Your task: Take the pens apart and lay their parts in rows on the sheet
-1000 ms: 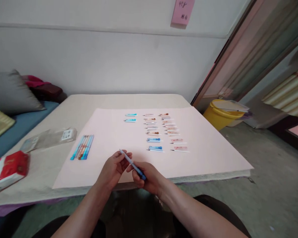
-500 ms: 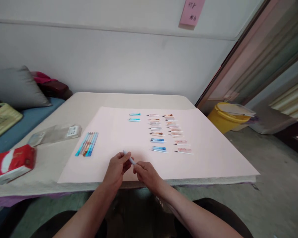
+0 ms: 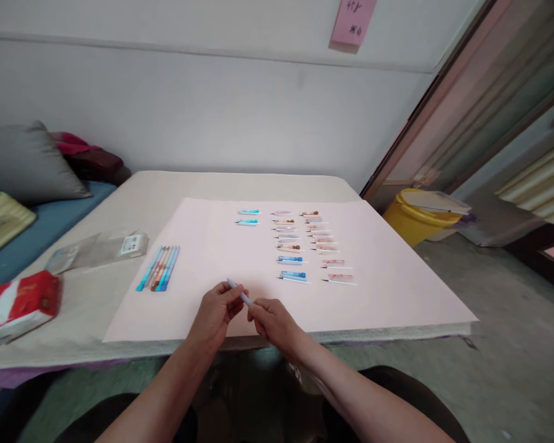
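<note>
The hands have drawn together: the left hand (image 3: 216, 311) pinches the pen (image 3: 238, 292) near its far end, and the right hand (image 3: 272, 320) pinches its near end, now hiding the blue part. The pen looks undivided.

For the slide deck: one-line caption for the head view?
The left hand and right hand hold a light-blue pen above a pink sheet lined with rows of pen parts.

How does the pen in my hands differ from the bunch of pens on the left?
The held pen is single, pinched between left hand and right hand over the sheet; the bunch of pens lies flat, untouched. The pen's far end leans left, the bunch's right. Both are slim.
</note>
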Tool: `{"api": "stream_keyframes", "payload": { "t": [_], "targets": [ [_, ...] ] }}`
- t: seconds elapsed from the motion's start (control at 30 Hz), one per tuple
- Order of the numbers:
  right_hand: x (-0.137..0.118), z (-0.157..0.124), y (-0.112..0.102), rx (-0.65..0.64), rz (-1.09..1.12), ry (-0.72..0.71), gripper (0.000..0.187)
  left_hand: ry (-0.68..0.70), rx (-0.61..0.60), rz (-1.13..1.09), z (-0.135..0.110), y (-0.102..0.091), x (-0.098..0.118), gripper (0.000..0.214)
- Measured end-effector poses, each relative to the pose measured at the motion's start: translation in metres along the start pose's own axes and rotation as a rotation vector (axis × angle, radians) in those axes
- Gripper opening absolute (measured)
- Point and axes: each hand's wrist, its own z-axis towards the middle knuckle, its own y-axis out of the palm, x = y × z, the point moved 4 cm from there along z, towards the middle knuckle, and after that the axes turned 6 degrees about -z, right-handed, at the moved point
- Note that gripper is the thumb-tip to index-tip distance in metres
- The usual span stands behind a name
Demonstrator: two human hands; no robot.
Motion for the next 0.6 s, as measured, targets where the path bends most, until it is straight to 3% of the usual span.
{"api": "stream_keyframes", "payload": {
  "t": [0.17, 0.43, 0.6],
  "targets": [
    [0.0044, 0.0006, -0.004, -0.017, 0.113, 0.022, 0.021, -0.034, -0.1, -0.105, -0.0016, 0.0075, 0.0018, 0.021],
    [0.002, 0.0013, -0.0029, -0.03, 0.024, 0.017, 0.021, -0.027, 0.017, -0.006, 0.0026, -0.0024, 0.0005, 0.015],
    [0.0036, 0.0007, -0.0059, -0.032, 0.082, 0.033, 0.021, -0.049, -0.072, -0.093, -0.0011, 0.0056, 0.0028, 0.018]
  ]
}}
